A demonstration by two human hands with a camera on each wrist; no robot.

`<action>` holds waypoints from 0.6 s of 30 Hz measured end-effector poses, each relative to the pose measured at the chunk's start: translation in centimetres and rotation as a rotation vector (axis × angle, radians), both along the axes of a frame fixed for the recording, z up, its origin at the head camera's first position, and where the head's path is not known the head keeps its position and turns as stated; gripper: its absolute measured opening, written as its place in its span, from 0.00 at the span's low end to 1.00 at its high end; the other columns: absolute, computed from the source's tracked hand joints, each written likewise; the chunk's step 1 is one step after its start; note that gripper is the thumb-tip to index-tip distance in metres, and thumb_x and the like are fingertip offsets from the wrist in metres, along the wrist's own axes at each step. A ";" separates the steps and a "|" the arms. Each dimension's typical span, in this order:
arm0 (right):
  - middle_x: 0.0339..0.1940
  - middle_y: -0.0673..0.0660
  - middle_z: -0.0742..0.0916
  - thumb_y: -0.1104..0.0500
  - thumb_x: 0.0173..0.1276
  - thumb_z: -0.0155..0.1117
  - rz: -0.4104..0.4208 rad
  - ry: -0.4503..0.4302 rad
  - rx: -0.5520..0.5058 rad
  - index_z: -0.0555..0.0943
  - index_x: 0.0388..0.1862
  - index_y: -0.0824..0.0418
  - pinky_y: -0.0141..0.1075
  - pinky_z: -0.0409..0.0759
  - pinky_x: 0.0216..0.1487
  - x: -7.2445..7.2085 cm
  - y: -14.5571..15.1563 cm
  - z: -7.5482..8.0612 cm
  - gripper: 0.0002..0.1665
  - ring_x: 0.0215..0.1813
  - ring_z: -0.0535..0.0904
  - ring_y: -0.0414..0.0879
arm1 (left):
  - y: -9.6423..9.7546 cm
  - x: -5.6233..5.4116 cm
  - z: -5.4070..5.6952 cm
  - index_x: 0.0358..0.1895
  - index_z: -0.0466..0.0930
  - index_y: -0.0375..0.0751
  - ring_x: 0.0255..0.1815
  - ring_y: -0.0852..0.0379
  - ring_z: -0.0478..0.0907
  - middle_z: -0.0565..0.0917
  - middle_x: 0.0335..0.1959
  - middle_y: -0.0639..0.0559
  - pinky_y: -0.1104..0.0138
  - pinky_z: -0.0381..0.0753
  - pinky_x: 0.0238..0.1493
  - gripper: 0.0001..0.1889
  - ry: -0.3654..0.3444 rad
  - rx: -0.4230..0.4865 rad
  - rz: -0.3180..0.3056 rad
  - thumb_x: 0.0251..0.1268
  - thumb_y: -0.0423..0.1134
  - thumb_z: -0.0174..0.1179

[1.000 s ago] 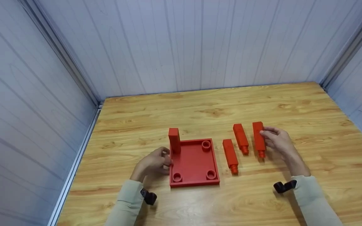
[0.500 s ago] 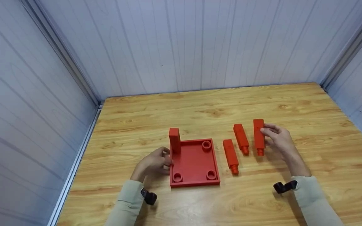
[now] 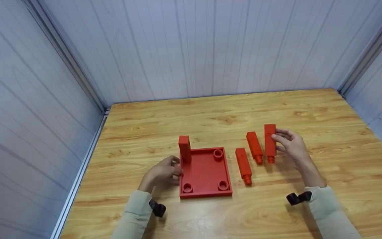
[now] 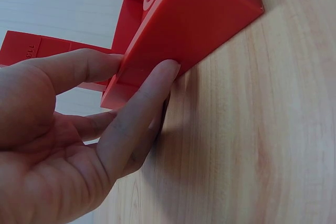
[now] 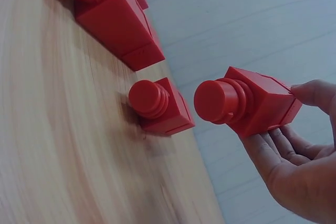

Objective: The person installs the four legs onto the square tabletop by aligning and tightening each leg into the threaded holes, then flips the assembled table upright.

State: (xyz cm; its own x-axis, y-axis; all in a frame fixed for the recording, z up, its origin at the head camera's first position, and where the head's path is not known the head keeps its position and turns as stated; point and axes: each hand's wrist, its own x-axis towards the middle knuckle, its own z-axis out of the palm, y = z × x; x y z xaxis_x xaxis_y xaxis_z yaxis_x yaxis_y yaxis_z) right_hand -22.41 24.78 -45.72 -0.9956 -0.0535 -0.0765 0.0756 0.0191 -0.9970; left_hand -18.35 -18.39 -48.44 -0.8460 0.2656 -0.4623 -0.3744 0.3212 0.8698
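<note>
A red square base [image 3: 206,174] with a raised rim lies on the table; round sockets show in three corners. From its far left corner a red square post [image 3: 184,151] stands upright. My left hand [image 3: 163,171] grips the base's left edge, with fingertips on the side wall [image 4: 194,30] in the left wrist view. My right hand [image 3: 291,146] pinches a red square leg [image 3: 270,139] near its plain end, thumb on one side and fingers on the other. The threaded round end [image 5: 218,100] of that leg is free and points toward me, above the table.
Two more red legs, the nearer leg [image 3: 243,164] and the farther leg [image 3: 254,146], lie between the base and my right hand. Beneath everything is a wood-grain table [image 3: 224,215]. Pale panel walls [image 3: 194,49] rise behind and at both sides.
The leg in my right hand has risen, swung more upright and moved a little left toward the lying legs. My left hand and the base have stayed in place.
</note>
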 end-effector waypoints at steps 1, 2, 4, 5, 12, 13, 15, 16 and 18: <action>0.47 0.46 0.80 0.51 0.65 0.64 0.001 0.003 0.002 0.64 0.65 0.69 0.31 0.83 0.46 0.0 -0.1 0.1 0.37 0.48 0.78 0.37 | 0.0 0.0 0.0 0.60 0.61 0.31 0.38 0.49 0.78 0.77 0.43 0.37 0.56 0.86 0.39 0.22 0.003 0.000 -0.002 0.62 0.23 0.49; 0.48 0.47 0.80 0.51 0.65 0.64 -0.001 0.003 -0.002 0.64 0.65 0.69 0.31 0.83 0.46 0.0 -0.3 0.1 0.36 0.49 0.78 0.37 | 0.0 0.0 0.0 0.60 0.61 0.31 0.38 0.49 0.78 0.77 0.43 0.37 0.56 0.86 0.38 0.22 0.004 0.003 -0.003 0.62 0.23 0.49; 0.49 0.47 0.79 0.51 0.66 0.64 -0.002 0.009 0.003 0.64 0.66 0.69 0.31 0.83 0.45 0.0 -0.5 0.2 0.37 0.49 0.78 0.37 | 0.0 0.1 0.0 0.60 0.61 0.30 0.38 0.48 0.78 0.77 0.43 0.37 0.56 0.86 0.39 0.22 0.003 0.009 -0.002 0.61 0.23 0.50; 0.49 0.48 0.79 0.51 0.66 0.64 0.000 0.013 0.003 0.63 0.66 0.69 0.31 0.83 0.45 0.1 -0.6 0.2 0.37 0.50 0.78 0.37 | 0.0 0.1 0.1 0.60 0.60 0.30 0.38 0.48 0.78 0.77 0.43 0.37 0.56 0.86 0.39 0.23 0.002 0.010 0.000 0.61 0.23 0.50; 0.49 0.51 0.78 0.52 0.66 0.64 0.012 0.057 -0.025 0.64 0.65 0.70 0.32 0.83 0.45 0.1 -1.6 0.7 0.36 0.50 0.78 0.38 | 0.0 0.1 0.1 0.60 0.61 0.31 0.40 0.48 0.78 0.77 0.43 0.37 0.56 0.86 0.38 0.22 -0.010 0.009 0.011 0.61 0.23 0.50; 0.49 0.51 0.78 0.53 0.66 0.64 0.011 0.064 -0.029 0.64 0.65 0.70 0.32 0.83 0.45 0.2 -1.7 0.7 0.36 0.50 0.79 0.39 | 0.0 0.1 0.0 0.60 0.61 0.31 0.40 0.48 0.79 0.77 0.43 0.37 0.57 0.86 0.38 0.22 -0.009 0.007 0.012 0.61 0.23 0.50; 0.49 0.51 0.78 0.53 0.65 0.65 0.005 0.077 -0.041 0.64 0.64 0.70 0.32 0.83 0.45 0.2 -2.0 0.9 0.35 0.49 0.79 0.39 | 0.0 0.1 0.0 0.60 0.61 0.32 0.40 0.48 0.79 0.77 0.43 0.37 0.57 0.86 0.38 0.23 -0.008 0.001 0.013 0.61 0.23 0.51; 0.49 0.52 0.78 0.54 0.65 0.65 0.003 0.082 -0.050 0.65 0.64 0.70 0.32 0.83 0.45 0.2 -2.2 1.0 0.35 0.49 0.79 0.39 | 0.0 0.1 0.0 0.60 0.61 0.31 0.40 0.48 0.79 0.77 0.43 0.37 0.57 0.86 0.38 0.23 -0.007 -0.001 0.012 0.61 0.24 0.51; 0.49 0.52 0.78 0.54 0.65 0.65 -0.001 0.090 -0.065 0.65 0.63 0.69 0.32 0.84 0.45 0.2 -2.5 1.1 0.34 0.49 0.79 0.40 | 0.0 0.1 0.1 0.61 0.61 0.31 0.40 0.48 0.79 0.77 0.43 0.37 0.57 0.86 0.38 0.24 -0.005 -0.007 0.010 0.60 0.24 0.52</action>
